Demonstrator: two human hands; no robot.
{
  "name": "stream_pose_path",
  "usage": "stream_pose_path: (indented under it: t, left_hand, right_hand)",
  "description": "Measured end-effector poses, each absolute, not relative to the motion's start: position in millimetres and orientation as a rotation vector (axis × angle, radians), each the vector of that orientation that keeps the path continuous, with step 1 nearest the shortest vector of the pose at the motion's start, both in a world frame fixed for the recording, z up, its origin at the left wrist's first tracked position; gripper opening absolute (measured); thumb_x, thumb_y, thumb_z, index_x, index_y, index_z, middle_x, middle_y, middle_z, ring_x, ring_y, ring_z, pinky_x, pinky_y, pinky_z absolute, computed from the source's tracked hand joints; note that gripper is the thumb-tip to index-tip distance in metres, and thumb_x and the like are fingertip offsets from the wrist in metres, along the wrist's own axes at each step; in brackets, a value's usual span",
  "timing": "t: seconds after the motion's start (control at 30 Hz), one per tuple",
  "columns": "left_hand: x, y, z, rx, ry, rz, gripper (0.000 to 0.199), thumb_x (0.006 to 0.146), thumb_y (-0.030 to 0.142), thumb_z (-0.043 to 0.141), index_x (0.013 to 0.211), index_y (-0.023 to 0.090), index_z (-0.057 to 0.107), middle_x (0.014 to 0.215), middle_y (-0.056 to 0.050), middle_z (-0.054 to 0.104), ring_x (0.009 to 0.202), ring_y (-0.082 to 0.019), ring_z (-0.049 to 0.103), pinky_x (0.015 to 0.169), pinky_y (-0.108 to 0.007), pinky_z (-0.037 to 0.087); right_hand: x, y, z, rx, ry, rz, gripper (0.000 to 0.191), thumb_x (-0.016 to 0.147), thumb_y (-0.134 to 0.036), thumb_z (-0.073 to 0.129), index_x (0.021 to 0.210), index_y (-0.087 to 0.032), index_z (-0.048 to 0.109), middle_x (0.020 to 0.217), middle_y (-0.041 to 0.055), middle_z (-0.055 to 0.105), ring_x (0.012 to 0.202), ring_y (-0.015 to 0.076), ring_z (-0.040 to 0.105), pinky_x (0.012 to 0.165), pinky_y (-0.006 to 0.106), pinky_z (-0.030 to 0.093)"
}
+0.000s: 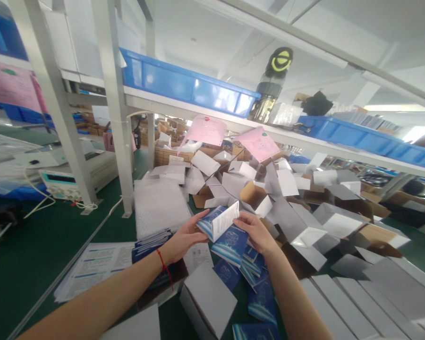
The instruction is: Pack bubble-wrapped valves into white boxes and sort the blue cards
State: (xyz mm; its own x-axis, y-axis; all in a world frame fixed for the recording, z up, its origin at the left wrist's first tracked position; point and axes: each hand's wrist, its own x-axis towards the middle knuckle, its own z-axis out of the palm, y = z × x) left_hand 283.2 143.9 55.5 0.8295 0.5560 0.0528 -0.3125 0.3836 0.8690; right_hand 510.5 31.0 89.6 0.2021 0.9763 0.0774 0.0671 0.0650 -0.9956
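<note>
My left hand (pixel 186 237), a red string round its wrist, grips the left side of a blue booklet (pixel 207 223). The thumb and fingers of my right hand (pixel 254 230) pinch the right end of a white printed leaflet (pixel 225 220), which stands up against that booklet. Whether the leaflet is loose or a page of the booklet, I cannot tell. Right below lies another blue booklet (pixel 230 245) with a pale emblem, and several more blue booklets (pixel 262 297) are strewn toward my right forearm. A closed white box (pixel 210 295) sits in front of me.
Stacked booklets (pixel 152 243) and printed sheets (pixel 95 264) lie at the left. Behind them is bubble wrap (pixel 159 203). Open white boxes (pixel 279 212) heap up at centre and right, with a row of white boxes (pixel 340 302) nearer. A shelf (pixel 205 113) with blue bins (pixel 191 87) crosses above.
</note>
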Motion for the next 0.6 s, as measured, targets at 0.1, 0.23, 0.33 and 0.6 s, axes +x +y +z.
stream_pose_path:
  t: [0.1,0.23,0.33,0.6]
  left_hand:
    - [285,146,53,1.021,0.283,0.587,0.074,0.07,0.018,0.086,0.14,0.025,0.063,0.13,-0.01,0.07,0.111,-0.029,0.065,0.092,-0.038,0.052]
    - [291,149,45,0.972,0.322,0.619,0.056,0.079,0.035,0.085,0.131,0.02,0.07,0.127,-0.012,0.073,0.114,-0.031,0.066,0.093,-0.041,0.053]
    - [295,150,41,0.919,0.349,0.65,0.049,0.085,0.049,0.079,0.124,0.019,0.072,0.122,-0.012,0.075,0.117,-0.033,0.066,0.097,-0.042,0.053]
    - [287,149,59,0.871,0.277,0.537,0.077,0.093,0.079,0.043,0.132,0.018,0.069,0.126,-0.015,0.073,0.12,-0.036,0.066,0.098,-0.046,0.054]
  right_hand:
    - [510,30,91,-1.313,-1.159,0.959,0.04,0.084,-0.05,0.079,0.103,-0.017,0.069,0.088,0.0013,0.07,0.075,0.0156,0.065,0.072,0.032,0.053]
    - [505,28,94,-1.371,-1.228,0.916,0.041,0.082,-0.055,0.078,0.097,-0.018,0.07,0.08,-0.0008,0.067,0.069,0.0143,0.061,0.067,0.03,0.048]
    - [501,28,97,-1.429,-1.305,0.879,0.041,0.083,-0.057,0.076,0.092,-0.018,0.069,0.075,-0.0024,0.063,0.067,0.0137,0.059,0.066,0.029,0.047]
    - [509,42,95,-1.69,-1.456,0.671,0.035,0.096,-0.045,0.069,0.077,-0.016,0.06,0.069,-0.0061,0.055,0.059,0.01,0.053,0.058,0.024,0.047]
